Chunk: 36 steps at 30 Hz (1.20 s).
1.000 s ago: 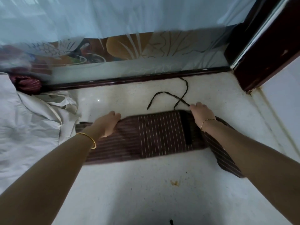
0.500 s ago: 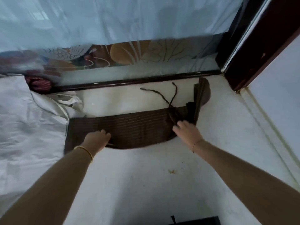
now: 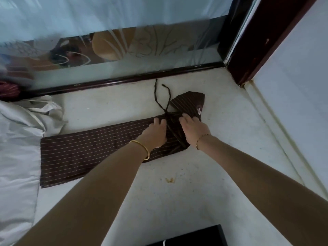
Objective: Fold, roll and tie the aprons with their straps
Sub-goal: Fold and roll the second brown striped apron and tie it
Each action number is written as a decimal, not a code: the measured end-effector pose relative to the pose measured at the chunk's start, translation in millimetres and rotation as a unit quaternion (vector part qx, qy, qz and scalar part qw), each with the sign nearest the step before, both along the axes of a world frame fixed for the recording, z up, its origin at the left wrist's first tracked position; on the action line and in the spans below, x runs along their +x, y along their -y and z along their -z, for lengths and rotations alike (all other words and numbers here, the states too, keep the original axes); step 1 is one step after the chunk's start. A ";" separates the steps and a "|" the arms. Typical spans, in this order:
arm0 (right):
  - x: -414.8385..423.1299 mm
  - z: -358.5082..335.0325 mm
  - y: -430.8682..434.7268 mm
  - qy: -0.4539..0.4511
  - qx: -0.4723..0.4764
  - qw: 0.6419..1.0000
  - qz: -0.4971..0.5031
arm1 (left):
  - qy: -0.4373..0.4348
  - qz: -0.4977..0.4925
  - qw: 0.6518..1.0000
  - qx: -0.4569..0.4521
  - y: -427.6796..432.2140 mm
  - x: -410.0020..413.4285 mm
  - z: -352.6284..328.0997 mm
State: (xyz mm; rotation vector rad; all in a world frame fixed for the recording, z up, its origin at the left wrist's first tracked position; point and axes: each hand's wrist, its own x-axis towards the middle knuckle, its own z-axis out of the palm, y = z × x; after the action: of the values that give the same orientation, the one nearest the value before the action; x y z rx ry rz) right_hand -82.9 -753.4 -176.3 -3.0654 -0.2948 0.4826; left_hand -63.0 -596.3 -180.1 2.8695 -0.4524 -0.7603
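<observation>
Left hand (image 3: 156, 134) and right hand (image 3: 194, 129) curl their fingers (image 3: 186, 119) round the right end of the apron (image 3: 88, 153) on the floor (image 3: 195, 201); I'd roll tight and square, straps (image 3: 154, 93) left free.

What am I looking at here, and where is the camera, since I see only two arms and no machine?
There is no machine here. A person works with bare hands, and the one camera sits on their head, looking forward and down, so only their arms show. On the pale speckled floor lies a dark brown striped apron, folded into a long band. Its thin dark straps cross and trail toward the frosted glass door. The left hand, which wears a gold bangle, and the right hand are both at the band's right end. Their fingers curl into the cloth where the end piece lies turned over. A heap of white cloth lies beside the apron's left end.
</observation>
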 end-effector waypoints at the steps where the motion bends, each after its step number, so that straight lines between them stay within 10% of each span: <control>1: 0.3 1.4 2.9 -0.016 -0.016 0.999 0.032 | -0.006 0.008 1.000 0.030 4.7 0.7 4.7; 8: -35.6 15.8 65.2 -0.107 -0.012 0.927 0.359 | -0.020 0.044 0.992 0.115 14.6 2.8 15.0; 16: 8.8 -9.5 55.9 0.097 0.059 0.979 0.171 | 0.035 -0.051 0.995 0.083 27.0 28.5 -2.0; 27: 71.1 25.8 40.9 0.042 -0.001 0.999 0.001 | -0.080 -0.020 0.995 0.058 7.8 51.9 12.5; 36: 69.2 27.3 46.9 0.062 0.022 0.991 0.113 | -0.123 -0.014 0.992 0.009 11.2 51.3 11.7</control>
State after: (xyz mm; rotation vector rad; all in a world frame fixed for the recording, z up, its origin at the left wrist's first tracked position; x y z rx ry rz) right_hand -13.7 -800.3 -203.6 -3.0388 0.0408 0.2721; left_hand -11.7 -607.5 -191.8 2.7396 -0.3743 -1.1005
